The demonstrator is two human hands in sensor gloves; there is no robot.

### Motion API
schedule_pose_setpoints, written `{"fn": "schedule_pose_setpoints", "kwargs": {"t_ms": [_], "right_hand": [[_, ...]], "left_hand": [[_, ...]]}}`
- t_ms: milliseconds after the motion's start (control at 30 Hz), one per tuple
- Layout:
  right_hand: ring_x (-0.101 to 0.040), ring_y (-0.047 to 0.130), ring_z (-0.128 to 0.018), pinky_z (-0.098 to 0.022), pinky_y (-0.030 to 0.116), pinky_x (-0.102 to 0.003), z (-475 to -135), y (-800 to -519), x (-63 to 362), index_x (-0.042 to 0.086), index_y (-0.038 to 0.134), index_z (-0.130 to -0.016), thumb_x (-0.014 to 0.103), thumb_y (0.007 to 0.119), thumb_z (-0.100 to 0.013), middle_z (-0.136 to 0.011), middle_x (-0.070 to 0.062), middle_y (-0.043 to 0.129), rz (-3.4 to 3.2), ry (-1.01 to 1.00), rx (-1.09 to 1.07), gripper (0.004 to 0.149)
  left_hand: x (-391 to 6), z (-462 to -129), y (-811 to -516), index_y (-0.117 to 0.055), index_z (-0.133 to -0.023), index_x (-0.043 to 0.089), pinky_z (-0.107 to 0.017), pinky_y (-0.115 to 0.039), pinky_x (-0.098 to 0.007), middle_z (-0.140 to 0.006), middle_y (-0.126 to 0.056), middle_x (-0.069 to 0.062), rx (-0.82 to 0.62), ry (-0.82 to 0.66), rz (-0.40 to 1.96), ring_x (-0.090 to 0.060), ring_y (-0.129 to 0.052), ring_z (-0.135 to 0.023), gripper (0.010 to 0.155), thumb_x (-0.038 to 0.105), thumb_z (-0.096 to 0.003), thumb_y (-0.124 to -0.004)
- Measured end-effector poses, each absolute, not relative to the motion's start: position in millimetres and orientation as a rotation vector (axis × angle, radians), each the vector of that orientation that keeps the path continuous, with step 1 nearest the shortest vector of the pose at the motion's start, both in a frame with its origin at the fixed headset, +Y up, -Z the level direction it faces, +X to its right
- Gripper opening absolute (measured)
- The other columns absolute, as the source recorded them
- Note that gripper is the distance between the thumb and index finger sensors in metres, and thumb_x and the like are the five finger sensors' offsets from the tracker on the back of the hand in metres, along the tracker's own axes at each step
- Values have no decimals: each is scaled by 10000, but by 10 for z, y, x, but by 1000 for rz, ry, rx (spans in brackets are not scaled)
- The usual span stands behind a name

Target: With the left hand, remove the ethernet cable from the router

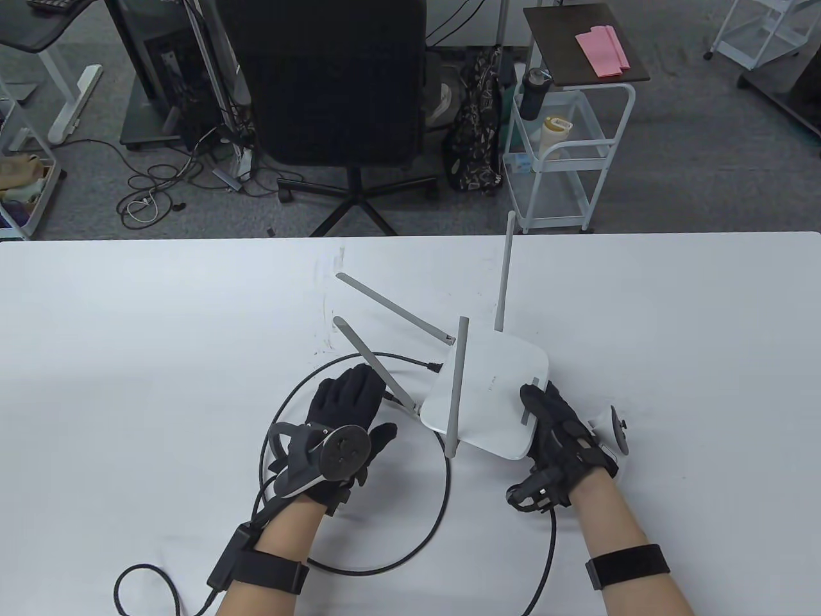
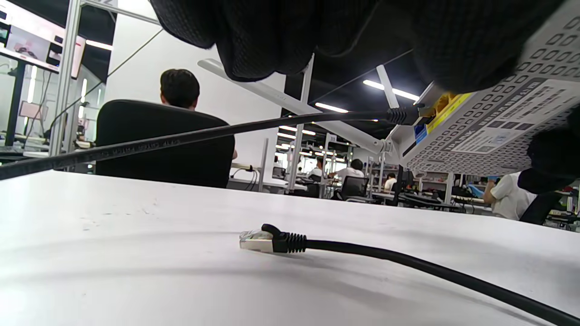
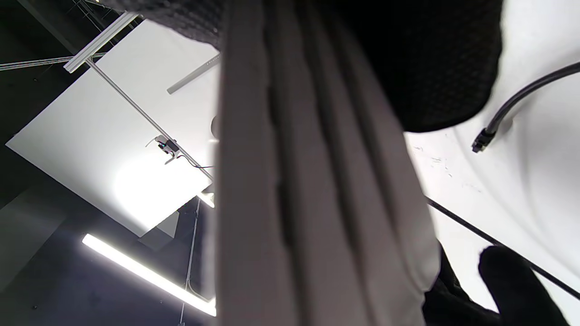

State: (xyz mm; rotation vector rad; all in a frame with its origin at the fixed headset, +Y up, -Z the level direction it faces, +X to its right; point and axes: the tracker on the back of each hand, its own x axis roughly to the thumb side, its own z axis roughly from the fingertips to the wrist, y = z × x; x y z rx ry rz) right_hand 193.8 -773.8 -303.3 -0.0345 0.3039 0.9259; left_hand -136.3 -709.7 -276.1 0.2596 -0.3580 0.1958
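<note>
A white router [image 1: 494, 391] with several grey antennas is tilted up off the white table [image 1: 128, 333]. My right hand [image 1: 539, 443] grips its near right edge, thumb on top. A black ethernet cable [image 1: 442, 507] loops on the table. One plug [image 1: 399, 399] sits in a port on the router's left edge; the left wrist view shows it seated beside the yellow ports [image 2: 408, 115]. The other plug [image 1: 434, 367] lies free on the table, as the left wrist view [image 2: 263, 240] also shows. My left hand [image 1: 372, 404] is open, fingers stretched toward the seated plug, not holding it.
An antenna [image 1: 375, 366] crosses over my left fingers. The glove's own lead [image 1: 147, 571] trails at the near left. A black office chair [image 1: 333, 83] and a white cart [image 1: 564, 147] stand past the table's far edge.
</note>
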Motion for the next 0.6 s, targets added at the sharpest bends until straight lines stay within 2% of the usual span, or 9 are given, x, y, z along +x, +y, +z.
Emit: {"fn": "schedule_pose_setpoints", "kwargs": {"t_ms": [267, 333, 433, 500, 600], "right_hand": [[-374, 987, -644, -379, 958, -395, -3023, -7773, 1884, -112, -36, -934, 297, 662, -638, -879, -372, 552, 883, 356, -24, 862], [-376, 984, -646, -380, 958, -395, -3016, -7772, 1835, -105, -24, -936, 297, 660, -636, -882, -372, 548, 884, 356, -14, 848], [-379, 983, -647, -381, 957, -395, -3006, -7796, 1761, -106, -38, -931, 296, 658, -638, -883, -376, 542, 863, 383, 6, 855], [-380, 982, -647, -378, 958, -394, -2995, -7815, 1695, -109, -39, -930, 298, 657, -638, -880, -380, 545, 857, 403, 24, 857], [-381, 984, -645, -378, 957, -396, -2969, -7807, 1595, -110, -41, -929, 296, 652, -639, -878, -384, 545, 874, 429, 47, 854]], "left_hand": [[-1403, -2762, -7071, -487, -1109, 242, -778, -658, -464, -1175, -485, -120, 312, -329, 167, -299, -793, -1040, 871, 640, -384, -760], [-1404, -2769, -7078, -488, -1111, 258, -782, -641, -472, -1171, -503, -122, 309, -320, 170, -312, -772, -1047, 846, 628, -402, -764], [-1385, -2765, -7089, -458, -1120, 305, -800, -518, -571, -1186, -518, -71, 306, -300, 131, -363, -647, -1099, 810, 601, -432, -766], [-1381, -2756, -7071, -478, -1113, 335, -806, -498, -574, -1180, -550, -40, 348, -282, 100, -325, -644, -1109, 773, 576, -442, -776], [-1415, -2749, -7053, -613, -1053, 358, -801, -549, -550, -1111, -696, 38, 388, -290, 254, -246, -762, -1057, 686, 519, -425, -836]]}}
